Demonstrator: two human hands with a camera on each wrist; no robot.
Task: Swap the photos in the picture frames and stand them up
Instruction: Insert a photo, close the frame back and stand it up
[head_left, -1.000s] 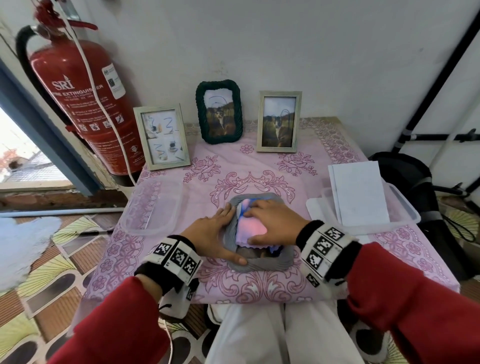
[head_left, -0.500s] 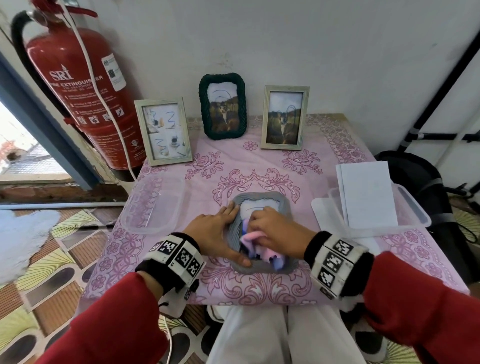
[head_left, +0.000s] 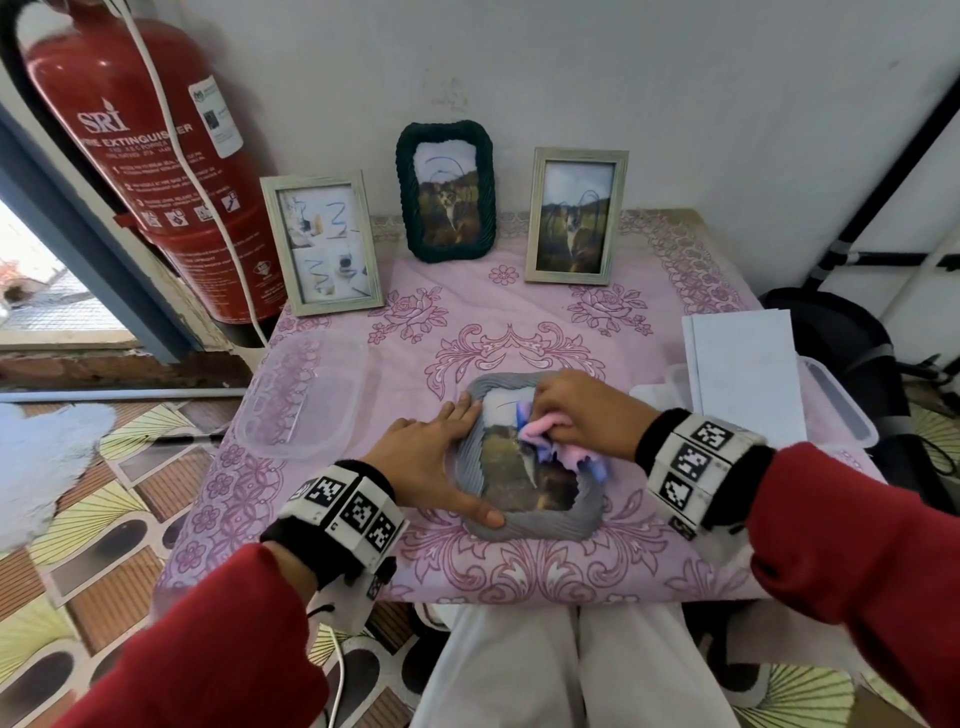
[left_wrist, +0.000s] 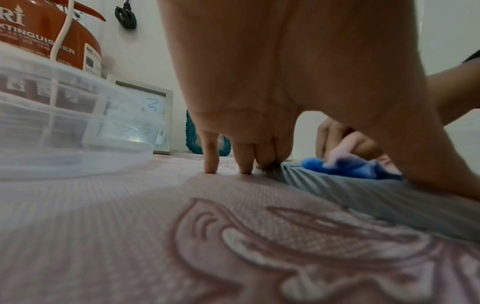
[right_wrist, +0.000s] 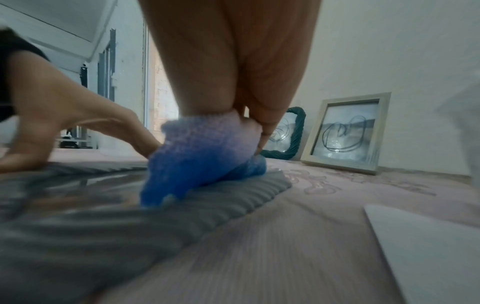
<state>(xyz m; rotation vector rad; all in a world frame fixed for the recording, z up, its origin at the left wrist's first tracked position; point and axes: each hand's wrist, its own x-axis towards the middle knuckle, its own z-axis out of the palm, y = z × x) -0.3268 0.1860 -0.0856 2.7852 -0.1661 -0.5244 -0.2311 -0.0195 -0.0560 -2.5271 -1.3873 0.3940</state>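
Wiping the glass of the grey frame (head_left: 530, 522) lying face-up at the table's (head_left: 649, 561) near edge, pink-and-blue cloth (head_left: 550, 434) bunched in right hand (head_left: 582, 410), left hand (head_left: 431, 457) flat and spread, steadying; next, probably standing it upright beside the other three.
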